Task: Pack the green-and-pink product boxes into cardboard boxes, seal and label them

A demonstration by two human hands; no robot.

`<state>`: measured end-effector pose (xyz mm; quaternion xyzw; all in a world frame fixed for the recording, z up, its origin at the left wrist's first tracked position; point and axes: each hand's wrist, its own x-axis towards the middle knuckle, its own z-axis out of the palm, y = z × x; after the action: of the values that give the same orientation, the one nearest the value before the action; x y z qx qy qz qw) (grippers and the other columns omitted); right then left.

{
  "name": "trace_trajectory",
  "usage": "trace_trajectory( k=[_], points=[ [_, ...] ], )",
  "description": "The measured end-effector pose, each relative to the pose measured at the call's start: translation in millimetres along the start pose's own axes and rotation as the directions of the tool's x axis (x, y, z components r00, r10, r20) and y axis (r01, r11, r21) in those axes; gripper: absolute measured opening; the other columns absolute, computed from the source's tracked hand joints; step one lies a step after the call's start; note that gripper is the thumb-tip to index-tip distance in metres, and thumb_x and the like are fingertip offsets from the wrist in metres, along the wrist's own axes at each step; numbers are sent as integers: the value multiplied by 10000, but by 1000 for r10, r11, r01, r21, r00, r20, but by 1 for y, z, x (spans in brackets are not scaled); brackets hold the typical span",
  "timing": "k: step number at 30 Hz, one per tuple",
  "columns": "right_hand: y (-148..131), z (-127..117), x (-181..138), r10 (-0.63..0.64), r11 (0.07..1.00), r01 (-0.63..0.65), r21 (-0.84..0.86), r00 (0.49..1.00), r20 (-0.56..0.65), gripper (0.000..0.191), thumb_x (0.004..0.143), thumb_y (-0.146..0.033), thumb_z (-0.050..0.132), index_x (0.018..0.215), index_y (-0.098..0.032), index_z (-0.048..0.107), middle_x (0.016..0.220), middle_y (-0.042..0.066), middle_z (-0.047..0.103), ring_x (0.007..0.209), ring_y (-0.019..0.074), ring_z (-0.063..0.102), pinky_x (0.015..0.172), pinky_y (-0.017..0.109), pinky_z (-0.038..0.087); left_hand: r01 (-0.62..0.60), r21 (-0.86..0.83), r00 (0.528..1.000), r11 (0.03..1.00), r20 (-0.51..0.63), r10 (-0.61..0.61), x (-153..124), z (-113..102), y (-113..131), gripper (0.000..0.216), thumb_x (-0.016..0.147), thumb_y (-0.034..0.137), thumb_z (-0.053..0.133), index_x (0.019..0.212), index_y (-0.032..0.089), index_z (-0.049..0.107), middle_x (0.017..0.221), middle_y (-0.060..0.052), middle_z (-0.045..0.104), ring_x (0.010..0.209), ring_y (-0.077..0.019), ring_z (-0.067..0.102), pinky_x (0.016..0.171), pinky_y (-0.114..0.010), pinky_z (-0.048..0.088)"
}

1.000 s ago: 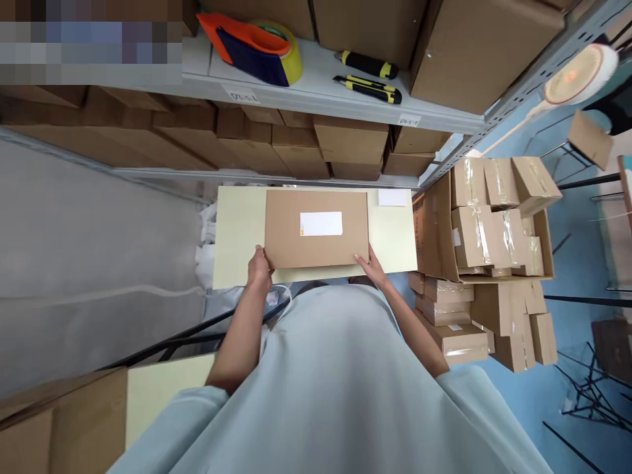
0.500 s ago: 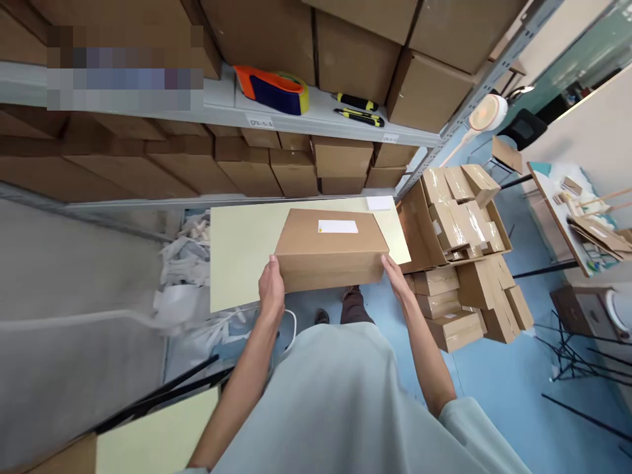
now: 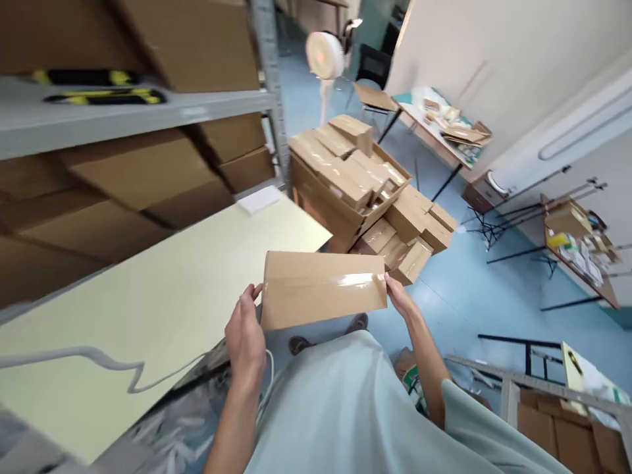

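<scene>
I hold a flat brown cardboard box (image 3: 323, 288) in the air in front of my chest, off the pale yellow table (image 3: 162, 289). A strip of clear tape runs along the side of the box that faces me. My left hand (image 3: 245, 336) grips its left end with the fingers curled round the edge. My right hand (image 3: 401, 301) holds its right end. The box hangs past the table's right corner, above the blue floor.
An open carton heaped with small taped boxes (image 3: 355, 178) stands on the floor to the right of the table, with more boxes (image 3: 415, 230) stacked beside it. Shelving with brown cartons (image 3: 162, 164) rises on the left; yellow-black knives (image 3: 99, 95) lie on a shelf. A white fan (image 3: 324, 56) stands behind.
I have lifted the box off the table and turned it so its taped side faces me. My view has swung to the right, toward the heap of boxes.
</scene>
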<state>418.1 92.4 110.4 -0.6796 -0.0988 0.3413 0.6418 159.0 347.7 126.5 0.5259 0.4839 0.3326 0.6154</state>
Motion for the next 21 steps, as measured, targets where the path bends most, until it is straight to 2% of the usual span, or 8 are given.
trace_trajectory(
  k=[5,10,13,16,18,21],
  points=[
    [29,-82,-30,-21,985,44,167,990,-140,658,814,-860,807,1197,-328,861,1437,4,790,1460,319,641,1362,532,355,-73,76,981,994,184,58,-26,90,16,765,1042,757,499,1497,168,676,1606,-151,660,1578,-317,538,1369,-477,352],
    [51,-177,-75,-8,944,110,311,950,-312,629,789,-819,858,1207,-350,855,1521,5,740,1532,304,582,1389,540,300,-206,194,914,959,388,117,-56,203,23,747,1027,731,517,1473,159,694,1598,-161,665,1571,-340,543,1367,-480,357],
    [56,-238,-106,-30,930,170,325,918,-396,614,809,-782,867,1241,-345,852,1538,13,727,1572,294,547,1402,533,283,-241,240,866,940,491,96,-78,273,13,732,1013,711,527,1456,155,703,1602,-168,660,1575,-344,539,1377,-490,338],
    [61,-293,-134,-55,922,229,312,875,-480,607,845,-752,854,1297,-347,839,1576,15,697,1600,282,519,1408,502,286,-223,280,821,934,570,25,-106,336,-4,697,1009,675,539,1442,154,703,1622,-176,641,1588,-343,525,1381,-500,326],
    [66,-325,-148,-38,919,248,308,831,-556,615,853,-744,851,1319,-343,831,1594,16,682,1617,283,501,1408,497,293,-208,300,788,931,616,-23,-128,370,-15,663,1018,650,542,1438,163,703,1629,-170,636,1597,-341,516,1381,-506,324],
    [75,-365,-161,20,912,254,322,756,-654,665,832,-748,861,1343,-324,819,1562,31,709,1617,297,507,1390,516,337,-190,329,740,925,667,-85,-159,412,-26,660,1020,632,576,1488,177,669,1653,-165,615,1620,-341,488,1376,-513,335]
  ],
)
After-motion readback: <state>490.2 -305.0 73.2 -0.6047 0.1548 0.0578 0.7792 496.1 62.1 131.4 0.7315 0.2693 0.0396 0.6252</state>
